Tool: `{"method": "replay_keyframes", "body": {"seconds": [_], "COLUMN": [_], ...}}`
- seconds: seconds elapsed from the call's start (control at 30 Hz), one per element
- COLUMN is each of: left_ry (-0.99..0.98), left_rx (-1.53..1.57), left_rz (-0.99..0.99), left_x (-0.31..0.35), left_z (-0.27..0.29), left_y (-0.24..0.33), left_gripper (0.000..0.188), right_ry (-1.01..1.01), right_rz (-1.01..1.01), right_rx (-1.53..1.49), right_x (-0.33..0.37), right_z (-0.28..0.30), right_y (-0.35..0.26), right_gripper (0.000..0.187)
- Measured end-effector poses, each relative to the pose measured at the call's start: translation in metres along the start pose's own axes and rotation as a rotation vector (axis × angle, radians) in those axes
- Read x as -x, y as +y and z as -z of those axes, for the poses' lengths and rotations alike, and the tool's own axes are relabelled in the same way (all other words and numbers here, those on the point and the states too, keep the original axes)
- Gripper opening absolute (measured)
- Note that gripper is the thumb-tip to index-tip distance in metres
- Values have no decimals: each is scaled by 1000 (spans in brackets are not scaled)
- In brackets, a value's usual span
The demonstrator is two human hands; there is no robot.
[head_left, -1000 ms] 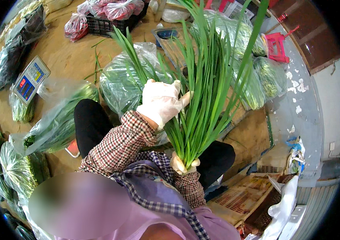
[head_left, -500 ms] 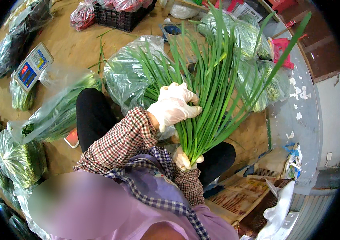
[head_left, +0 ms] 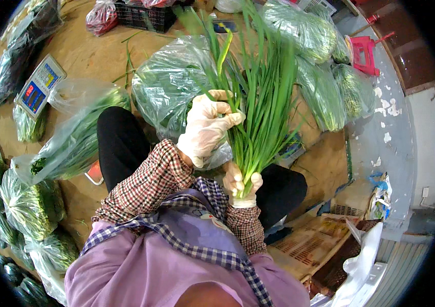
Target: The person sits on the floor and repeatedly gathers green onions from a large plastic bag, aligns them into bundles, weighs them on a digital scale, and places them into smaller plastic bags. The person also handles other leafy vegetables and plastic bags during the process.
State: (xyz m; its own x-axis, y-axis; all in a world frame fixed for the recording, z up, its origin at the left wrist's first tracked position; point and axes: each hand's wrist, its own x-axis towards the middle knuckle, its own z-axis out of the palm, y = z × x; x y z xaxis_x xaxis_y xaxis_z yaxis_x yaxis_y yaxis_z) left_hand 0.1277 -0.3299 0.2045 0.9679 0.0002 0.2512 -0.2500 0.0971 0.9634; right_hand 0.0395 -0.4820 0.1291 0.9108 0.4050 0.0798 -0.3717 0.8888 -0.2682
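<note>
A bunch of long, flat green leaves that look like garlic chives [head_left: 262,117] stands fanned out in front of me, pale stem ends toward my body. My right hand [head_left: 242,183], in a thin white glove, grips it around the stem ends. My left hand [head_left: 206,127], gloved too, is at the bunch's left side, thumb and fingers pinched on a few chive leaves. One yellowed leaf [head_left: 223,53] sticks up above that hand. The upper leaf tips are smeared by motion. Just behind my left hand lies a clear plastic bag [head_left: 169,77] with more greens inside.
Bagged greens [head_left: 82,130] lie left of my knee, beside a digital scale [head_left: 40,87]. More bagged bundles [head_left: 30,204] line the left edge; others [head_left: 320,94] sit at right near a pink stool [head_left: 364,55]. A black crate [head_left: 145,18] stands at the back, a brown crate [head_left: 325,248] lower right.
My left hand has moved slightly left and its fingers have closed on leaves. My right hand has risen a little with the bunch, which is now more upright and less spread.
</note>
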Motion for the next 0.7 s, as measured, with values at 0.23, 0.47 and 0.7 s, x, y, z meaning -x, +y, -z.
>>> {"method": "replay_keyframes", "body": {"seconds": [0.23,0.47,0.7], "left_ry": [211,-200,-146], "left_rx": [245,-813,-870], "left_rz": [-151,-246,211], "left_x": [1,17,71], "left_z": [28,121,134], "left_y": [31,8,3], "left_gripper": [15,17,55], "right_ry": [206,31,287], "right_rz": [156,155,3], "right_rx": [-106,-409,0], "right_x": [2,-23,-49], "right_z": [21,5,-10], "right_y": [-8,-30,-83], "right_gripper": [46,77,70]}}
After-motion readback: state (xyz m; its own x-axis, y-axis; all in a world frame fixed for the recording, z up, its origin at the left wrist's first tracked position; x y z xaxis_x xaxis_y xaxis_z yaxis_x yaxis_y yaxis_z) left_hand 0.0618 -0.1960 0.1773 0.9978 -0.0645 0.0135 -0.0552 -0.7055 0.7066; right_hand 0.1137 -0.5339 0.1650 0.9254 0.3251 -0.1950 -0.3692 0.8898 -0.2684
